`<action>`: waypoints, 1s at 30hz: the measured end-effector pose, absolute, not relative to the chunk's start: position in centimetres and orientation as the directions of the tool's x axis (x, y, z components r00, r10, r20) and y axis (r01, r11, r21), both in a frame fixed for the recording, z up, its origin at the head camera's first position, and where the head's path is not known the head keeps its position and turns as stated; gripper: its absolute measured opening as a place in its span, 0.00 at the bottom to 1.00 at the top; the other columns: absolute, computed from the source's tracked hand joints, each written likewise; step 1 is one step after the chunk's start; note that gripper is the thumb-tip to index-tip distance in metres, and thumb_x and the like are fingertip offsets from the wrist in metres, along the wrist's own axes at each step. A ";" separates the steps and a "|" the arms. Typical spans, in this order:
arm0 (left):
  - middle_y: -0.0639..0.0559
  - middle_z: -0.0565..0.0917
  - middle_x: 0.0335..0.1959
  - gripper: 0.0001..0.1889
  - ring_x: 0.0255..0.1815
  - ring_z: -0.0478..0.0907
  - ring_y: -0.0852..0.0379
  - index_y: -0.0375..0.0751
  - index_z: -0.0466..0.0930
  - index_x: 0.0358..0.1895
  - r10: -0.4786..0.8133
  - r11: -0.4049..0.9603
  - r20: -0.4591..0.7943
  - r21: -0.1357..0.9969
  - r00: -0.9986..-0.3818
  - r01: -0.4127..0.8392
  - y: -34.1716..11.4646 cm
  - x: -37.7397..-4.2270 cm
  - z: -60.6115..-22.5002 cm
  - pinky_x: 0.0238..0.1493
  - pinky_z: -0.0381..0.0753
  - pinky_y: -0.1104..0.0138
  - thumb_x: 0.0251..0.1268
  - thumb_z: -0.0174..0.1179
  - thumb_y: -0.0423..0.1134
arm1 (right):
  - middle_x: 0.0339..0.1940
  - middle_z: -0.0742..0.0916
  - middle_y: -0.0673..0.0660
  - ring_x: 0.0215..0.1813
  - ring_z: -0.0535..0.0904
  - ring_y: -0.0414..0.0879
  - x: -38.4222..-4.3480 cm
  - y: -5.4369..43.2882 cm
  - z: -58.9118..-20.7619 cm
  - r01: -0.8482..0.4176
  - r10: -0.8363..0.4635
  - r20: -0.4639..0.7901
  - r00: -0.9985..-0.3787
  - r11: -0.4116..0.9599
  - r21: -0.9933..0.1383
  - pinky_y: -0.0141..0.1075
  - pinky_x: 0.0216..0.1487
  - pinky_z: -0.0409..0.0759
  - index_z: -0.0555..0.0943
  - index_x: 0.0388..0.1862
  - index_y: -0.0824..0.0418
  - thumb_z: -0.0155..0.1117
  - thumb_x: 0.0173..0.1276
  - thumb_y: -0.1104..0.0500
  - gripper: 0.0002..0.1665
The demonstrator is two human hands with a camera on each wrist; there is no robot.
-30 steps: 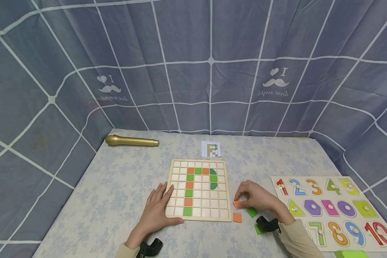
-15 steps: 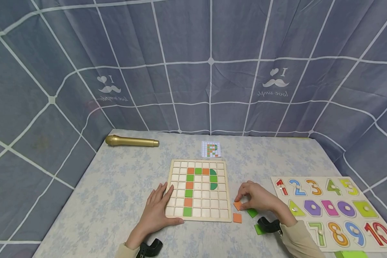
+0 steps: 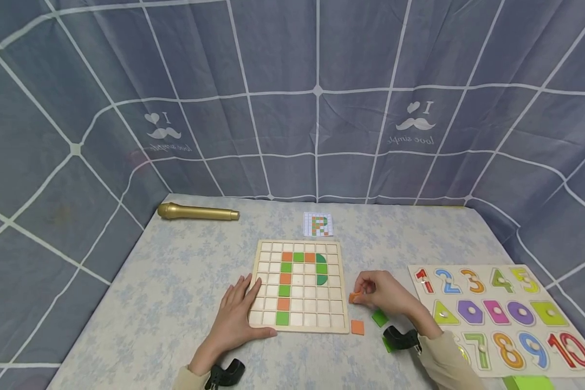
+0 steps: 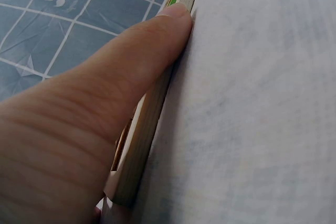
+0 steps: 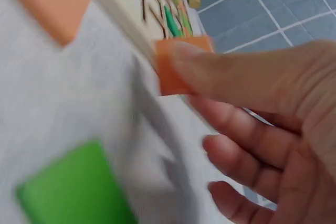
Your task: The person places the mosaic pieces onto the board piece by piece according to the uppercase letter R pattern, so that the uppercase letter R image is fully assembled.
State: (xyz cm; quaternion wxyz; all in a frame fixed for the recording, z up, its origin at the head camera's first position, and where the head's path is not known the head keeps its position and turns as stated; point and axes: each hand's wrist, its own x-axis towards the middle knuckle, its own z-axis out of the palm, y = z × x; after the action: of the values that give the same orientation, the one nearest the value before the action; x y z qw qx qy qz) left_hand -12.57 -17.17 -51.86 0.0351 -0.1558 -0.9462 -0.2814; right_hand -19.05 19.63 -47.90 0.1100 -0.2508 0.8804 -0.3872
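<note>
A wooden grid board [image 3: 312, 330] lies on the table, with orange and green square tiles and two dark green curved pieces in some cells. My left hand [image 3: 236, 317] rests at its lower left corner, thumb [image 4: 152, 38] along the near edge. Just off the board's right side, my right hand [image 3: 387, 292] pinches an orange square tile [image 5: 167, 74] between thumb and fingers, raised above the table. Below it lie a loose orange tile [image 3: 357, 327] and a green tile [image 3: 379, 318]. Another green tile [image 3: 387, 345] is partly hidden by the right wrist's camera.
A small pattern card [image 3: 318, 224] lies behind the board. At the back left is a gold microphone [image 3: 200, 212]. A number-and-shape puzzle board [image 3: 487, 297] fills the right side, close to the right forearm, with a green block [image 3: 528, 383] at its near edge.
The right hand has lifted the orange tile off the table and brought it slightly toward the board's right edge. The left hand keeps its place.
</note>
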 end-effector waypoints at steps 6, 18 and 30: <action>0.35 0.54 0.73 0.61 0.73 0.43 0.38 0.37 0.57 0.73 0.279 0.791 0.170 0.518 -0.945 0.326 -17.2 -12.6 -51.8 0.69 0.42 0.45 0.36 0.67 0.72 | 0.17 0.75 0.47 0.21 0.66 0.39 -20.2 16.7 -47.9 -0.325 -0.423 0.086 -0.902 0.534 -0.781 0.31 0.21 0.66 0.80 0.27 0.54 0.74 0.57 0.58 0.08; 0.36 0.52 0.73 0.62 0.74 0.42 0.38 0.38 0.57 0.73 0.269 0.789 0.147 0.533 -0.952 0.305 -17.1 -12.6 -51.8 0.69 0.41 0.44 0.35 0.68 0.72 | 0.21 0.79 0.42 0.20 0.68 0.37 -20.9 10.4 -48.0 -0.408 -0.410 0.164 -0.897 0.629 -0.662 0.32 0.24 0.68 0.82 0.27 0.52 0.70 0.60 0.59 0.05; 0.37 0.51 0.74 0.62 0.74 0.42 0.40 0.39 0.56 0.74 0.265 0.793 0.146 0.529 -0.953 0.301 -17.1 -12.7 -51.8 0.70 0.41 0.46 0.34 0.68 0.73 | 0.22 0.79 0.41 0.25 0.73 0.37 -21.5 9.3 -48.4 -0.405 -0.396 0.169 -0.903 0.648 -0.645 0.34 0.29 0.73 0.83 0.28 0.52 0.71 0.60 0.58 0.04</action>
State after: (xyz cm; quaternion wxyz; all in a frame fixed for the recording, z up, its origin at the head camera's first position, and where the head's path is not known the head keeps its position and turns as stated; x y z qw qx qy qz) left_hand -12.71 -17.12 -51.79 0.0319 -0.1496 -0.9464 -0.2845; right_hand -21.52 9.28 -48.43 -0.0065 -0.2205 0.9078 -0.3568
